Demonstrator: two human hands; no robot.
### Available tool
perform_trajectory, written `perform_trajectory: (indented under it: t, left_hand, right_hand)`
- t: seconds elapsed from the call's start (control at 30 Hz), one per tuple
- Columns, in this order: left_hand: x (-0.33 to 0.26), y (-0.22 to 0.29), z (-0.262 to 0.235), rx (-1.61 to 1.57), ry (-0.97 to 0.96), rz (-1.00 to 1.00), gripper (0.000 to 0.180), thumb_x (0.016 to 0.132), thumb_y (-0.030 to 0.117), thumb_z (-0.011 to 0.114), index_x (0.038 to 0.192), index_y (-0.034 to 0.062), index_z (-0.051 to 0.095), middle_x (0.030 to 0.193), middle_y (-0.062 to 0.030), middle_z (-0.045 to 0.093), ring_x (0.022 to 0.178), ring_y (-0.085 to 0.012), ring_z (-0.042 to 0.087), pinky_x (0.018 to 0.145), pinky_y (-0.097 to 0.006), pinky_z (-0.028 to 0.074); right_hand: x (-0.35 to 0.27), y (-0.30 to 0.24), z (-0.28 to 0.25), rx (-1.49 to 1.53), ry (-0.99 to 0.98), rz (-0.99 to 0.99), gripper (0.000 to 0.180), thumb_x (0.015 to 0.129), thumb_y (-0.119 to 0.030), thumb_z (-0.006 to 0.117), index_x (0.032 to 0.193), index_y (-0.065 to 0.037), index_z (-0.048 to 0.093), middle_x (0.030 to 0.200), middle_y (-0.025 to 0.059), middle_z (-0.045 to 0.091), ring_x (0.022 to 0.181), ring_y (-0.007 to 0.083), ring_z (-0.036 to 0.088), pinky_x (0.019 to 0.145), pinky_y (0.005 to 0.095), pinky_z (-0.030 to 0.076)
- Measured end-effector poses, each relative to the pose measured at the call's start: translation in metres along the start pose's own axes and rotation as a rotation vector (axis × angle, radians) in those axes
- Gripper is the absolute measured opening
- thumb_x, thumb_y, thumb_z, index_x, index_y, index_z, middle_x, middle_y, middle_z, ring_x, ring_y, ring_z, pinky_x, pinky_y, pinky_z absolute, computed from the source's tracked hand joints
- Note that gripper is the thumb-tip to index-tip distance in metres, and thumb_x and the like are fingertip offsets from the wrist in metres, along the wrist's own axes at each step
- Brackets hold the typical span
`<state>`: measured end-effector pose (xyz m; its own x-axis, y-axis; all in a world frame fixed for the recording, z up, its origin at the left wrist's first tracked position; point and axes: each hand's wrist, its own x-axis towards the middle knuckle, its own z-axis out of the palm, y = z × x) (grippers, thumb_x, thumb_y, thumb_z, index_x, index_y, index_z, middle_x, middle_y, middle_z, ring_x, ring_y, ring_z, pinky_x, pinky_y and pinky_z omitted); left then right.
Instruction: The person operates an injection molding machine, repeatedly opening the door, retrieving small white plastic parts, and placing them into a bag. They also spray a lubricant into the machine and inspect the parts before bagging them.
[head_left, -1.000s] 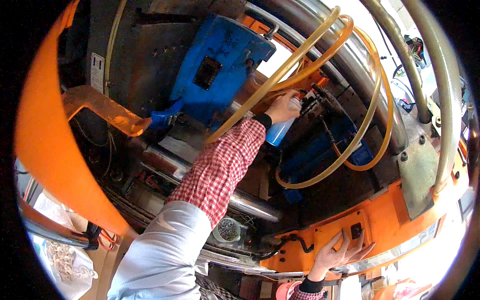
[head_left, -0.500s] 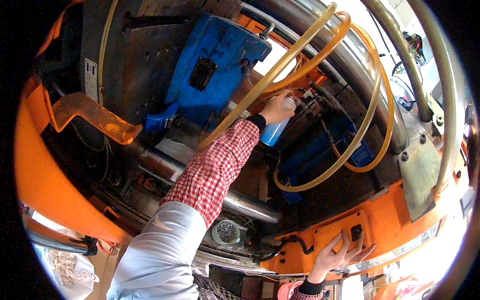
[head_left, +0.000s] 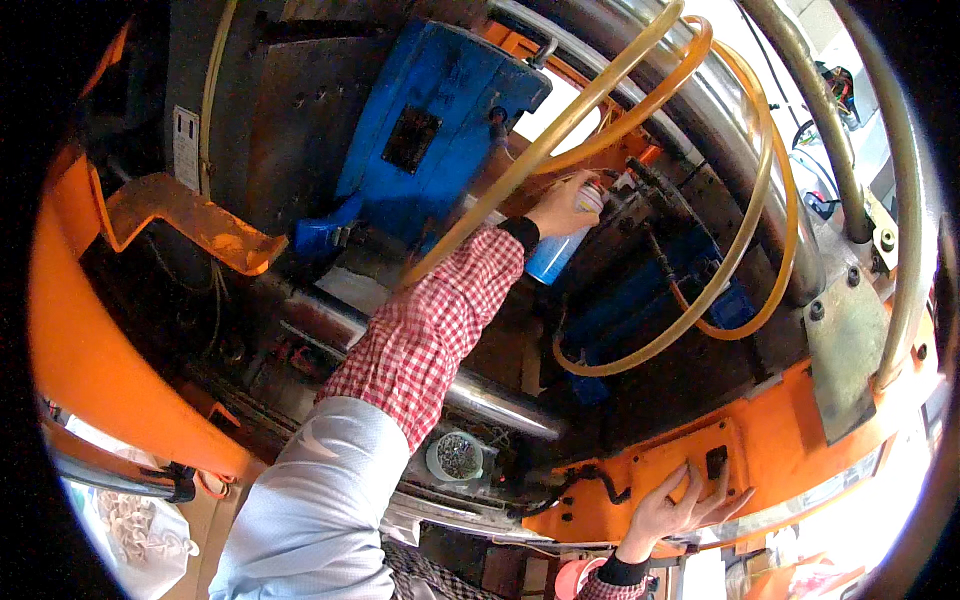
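Fingers of the left hand (head_left: 562, 212) clamped around a tilted blue spray can (head_left: 555, 258) between blue machine blocks (head_left: 450, 105), left arm (head_left: 325, 500) stretched diagonally forward, checked sleeve (head_left: 435, 325) cuffed black, right hand (head_left: 670, 512) with fingers spread apart by an orange panel (head_left: 655, 470), contact unclear

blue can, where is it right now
In the head view, the blue can is a little above and right of centre, gripped in the left hand, with amber hoses passing on either side of it.
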<state>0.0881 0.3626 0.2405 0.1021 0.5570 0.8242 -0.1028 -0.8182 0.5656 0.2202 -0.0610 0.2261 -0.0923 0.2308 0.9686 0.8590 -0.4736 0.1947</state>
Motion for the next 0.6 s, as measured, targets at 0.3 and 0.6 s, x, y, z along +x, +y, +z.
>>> perform_trajectory:
  t: [0.3,0.6]
  left_hand:
    - [-0.065,-0.048,-0.002,0.218,-0.368,-0.295,0.077,0.065,0.031,0.070,0.130,0.0052,0.037,0.115,-0.0269,0.053,0.108,-0.0400,0.051,0.091,-0.043,0.041]
    - [-0.003,0.011,0.007,0.116,-0.101,-0.128,0.072,0.067,0.026,0.070,0.127,0.0034,0.038,0.109,-0.0250,0.056,0.103,-0.0360,0.055,0.088,-0.040,0.044]
  right_hand:
    - [-0.004,0.003,0.007,0.048,0.018,0.084,0.020,0.088,-0.027,0.055,0.081,-0.013,0.067,0.117,0.0071,0.056,0.127,0.0392,0.028,0.100,0.0590,0.027]
    - [-0.005,0.007,0.007,0.031,0.036,0.050,0.018,0.088,-0.028,0.055,0.084,-0.015,0.067,0.117,0.0070,0.057,0.127,0.0397,0.028,0.098,0.0589,0.030]
